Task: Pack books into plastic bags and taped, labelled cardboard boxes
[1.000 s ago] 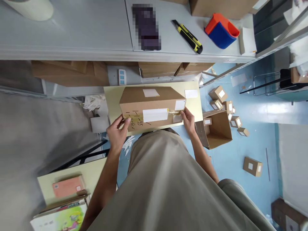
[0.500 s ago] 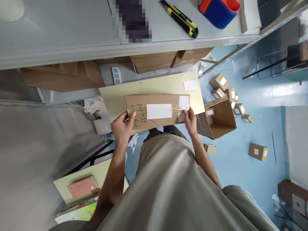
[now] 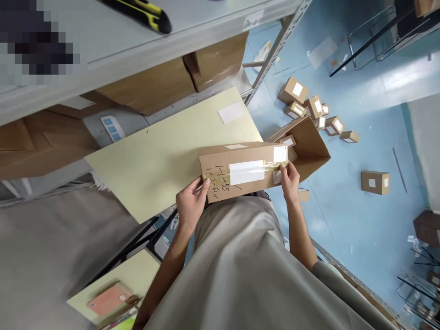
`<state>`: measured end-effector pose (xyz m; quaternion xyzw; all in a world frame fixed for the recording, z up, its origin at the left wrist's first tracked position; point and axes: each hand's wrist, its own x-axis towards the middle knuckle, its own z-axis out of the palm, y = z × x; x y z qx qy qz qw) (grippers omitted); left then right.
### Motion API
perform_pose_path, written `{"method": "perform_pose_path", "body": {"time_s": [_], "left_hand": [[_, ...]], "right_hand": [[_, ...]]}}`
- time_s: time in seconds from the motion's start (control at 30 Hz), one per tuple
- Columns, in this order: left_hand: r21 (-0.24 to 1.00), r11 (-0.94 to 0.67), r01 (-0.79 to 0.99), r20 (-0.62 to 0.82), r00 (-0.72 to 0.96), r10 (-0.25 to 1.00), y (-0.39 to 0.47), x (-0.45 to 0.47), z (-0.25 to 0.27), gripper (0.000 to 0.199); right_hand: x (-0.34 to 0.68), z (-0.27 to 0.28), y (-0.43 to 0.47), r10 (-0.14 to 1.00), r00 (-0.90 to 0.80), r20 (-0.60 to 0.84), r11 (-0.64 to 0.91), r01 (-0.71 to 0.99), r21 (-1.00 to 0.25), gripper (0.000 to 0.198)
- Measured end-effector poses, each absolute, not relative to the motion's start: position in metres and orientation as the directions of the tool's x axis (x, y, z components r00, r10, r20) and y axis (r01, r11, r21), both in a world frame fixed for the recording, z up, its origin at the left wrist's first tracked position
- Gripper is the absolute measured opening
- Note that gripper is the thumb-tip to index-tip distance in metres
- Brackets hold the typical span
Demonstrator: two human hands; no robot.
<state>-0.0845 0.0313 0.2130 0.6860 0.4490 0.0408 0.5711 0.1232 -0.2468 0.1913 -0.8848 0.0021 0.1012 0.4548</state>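
Note:
A long cardboard box (image 3: 220,158) is held between my two hands in front of my body, above the near edge of a pale yellow board (image 3: 165,146). White labels, clear tape and handwritten marks cover its upper face. My left hand (image 3: 192,201) grips the left end, thumb on top and fingers partly hidden behind the edge. At the right end, my right hand (image 3: 290,181) pinches the box beside the taped corner labels. Behind that end stands a larger open carton (image 3: 312,142) with a small labelled box (image 3: 288,141) inside.
A grey shelf (image 3: 113,59) crosses the top left, bearing a black and yellow utility knife (image 3: 147,13). Cardboard boxes (image 3: 151,82) and a power strip (image 3: 112,128) lie beneath it. Several small parcels (image 3: 293,90) rest on the blue floor. Lower left is an orange box (image 3: 109,299).
My view has turned toward the right. The held box has shifted right and closer to my body, tilting so its far side shows. Both hands keep their hold.

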Motion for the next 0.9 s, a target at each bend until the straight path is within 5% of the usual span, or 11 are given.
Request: {"method": "perform_pose_path", "body": {"time_s": [0.23,0.47,0.63,0.9], "left_hand": [[0.770,0.018,0.638,-0.480,0.560,0.675,-0.091,0.032,0.225,0.052],[0.750,-0.081,0.656,-0.598,0.726,0.339,-0.209,0.170,0.225,0.050],[0.787,-0.209,0.581,-0.574,0.813,0.098,-0.278,0.268,0.160,0.059],[0.669,-0.446,0.595,-0.666,0.746,-0.004,-0.337,0.389,0.023,0.067]], "right_hand": [[0.248,0.168,-0.363,0.054,0.960,-0.273,-0.583,-0.192,-0.789,0.054],[0.330,0.140,-0.532,-0.378,0.908,-0.178,-0.630,-0.394,-0.670,0.052],[0.344,0.101,-0.633,-0.614,0.776,-0.144,-0.554,-0.554,-0.621,0.051],[0.345,0.002,-0.669,-0.647,0.668,-0.367,-0.385,-0.702,-0.599,0.051]]}}
